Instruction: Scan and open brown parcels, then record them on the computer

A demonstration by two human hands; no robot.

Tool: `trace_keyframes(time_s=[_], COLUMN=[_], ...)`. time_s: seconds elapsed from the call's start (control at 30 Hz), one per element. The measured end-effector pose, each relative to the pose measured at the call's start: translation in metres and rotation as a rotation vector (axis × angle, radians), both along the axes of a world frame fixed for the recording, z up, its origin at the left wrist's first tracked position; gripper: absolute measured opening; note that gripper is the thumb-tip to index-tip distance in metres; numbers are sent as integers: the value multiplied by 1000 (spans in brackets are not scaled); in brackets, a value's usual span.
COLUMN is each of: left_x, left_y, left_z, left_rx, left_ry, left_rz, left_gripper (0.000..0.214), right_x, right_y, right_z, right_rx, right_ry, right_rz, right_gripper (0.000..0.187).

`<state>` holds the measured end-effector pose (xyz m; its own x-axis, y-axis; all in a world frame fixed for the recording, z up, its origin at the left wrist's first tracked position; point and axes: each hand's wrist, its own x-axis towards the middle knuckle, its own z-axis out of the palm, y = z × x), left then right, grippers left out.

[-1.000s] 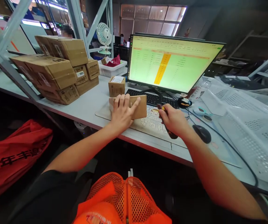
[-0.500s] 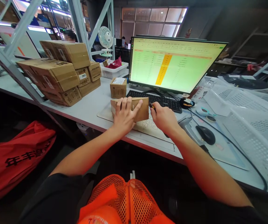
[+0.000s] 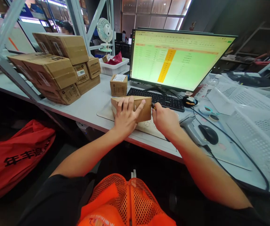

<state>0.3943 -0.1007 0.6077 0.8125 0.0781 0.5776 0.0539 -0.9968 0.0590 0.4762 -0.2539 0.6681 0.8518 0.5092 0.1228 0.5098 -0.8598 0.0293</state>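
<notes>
A small cardboard box (image 3: 146, 110) lies on the mat (image 3: 146, 128) at the desk's front edge. My left hand (image 3: 126, 117) rests over its top and near side, fingers somewhat spread, gripping it. At the box's right end, my right hand (image 3: 165, 118) is closed around a utility knife (image 3: 153, 106) with a black and yellow body. Most of the knife is hidden in the fist, and its tip meets the box's end edge. I cannot make out the blade.
Behind the box are a keyboard (image 3: 170, 103), a lit monitor (image 3: 179, 59) and another small carton (image 3: 119, 86). Stacked cartons (image 3: 55, 69) stand at left. A barcode scanner (image 3: 192, 130), a black mouse (image 3: 208, 135) with cables and white plastic baskets (image 3: 262, 125) occupy the right.
The view has tilted and shifted slightly. My left hand keeps its hold on the box. The right hand with the knife stays at the box's right end, with only a slight shift.
</notes>
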Motion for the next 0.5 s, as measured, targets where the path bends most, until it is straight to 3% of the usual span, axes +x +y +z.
trace_keyframes(time_s=[0.33,0.5], left_x=[2,-21], left_y=[8,45], left_z=[2,16], left_rx=[-20,-124], left_ry=[-36,-134], left_rz=[-16,-24], left_gripper=[104,105], right_x=[-10,7], right_y=[-17,-47], right_z=[-28,-2], right_rx=[-70,118], right_ry=[128,-12], right_rz=[70,286], right_gripper=[36,38])
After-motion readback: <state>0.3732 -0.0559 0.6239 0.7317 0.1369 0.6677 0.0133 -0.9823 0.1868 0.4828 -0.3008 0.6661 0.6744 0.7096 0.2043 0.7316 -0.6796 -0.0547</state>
